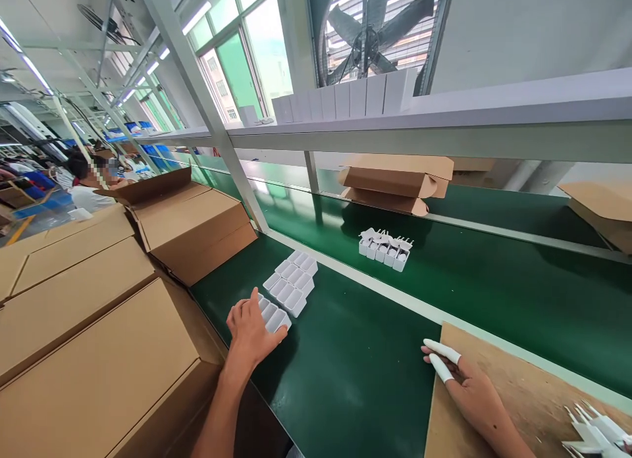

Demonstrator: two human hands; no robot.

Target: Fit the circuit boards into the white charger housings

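My left hand (253,333) spans a row of small open white boxes (269,313), thumb at the near end and fingers along the far side. More white boxes (292,280) stand in tight rows just behind it on the green worktop. To the right, my right hand (469,379) hovers at the edge of a brown board (513,385), fingers stretched out and holding nothing. White finger cots cover two of its fingers. White pronged pieces (597,432) lie on the board at the lower right, partly cut off by the frame.
Large cardboard cartons (99,353) line the left side. Past a pale dividing strip (365,283), a green conveyor belt (494,267) carries filled white boxes (385,249) and an open carton (395,181). A shelf (424,119) crosses above it. A person (93,172) is far left.
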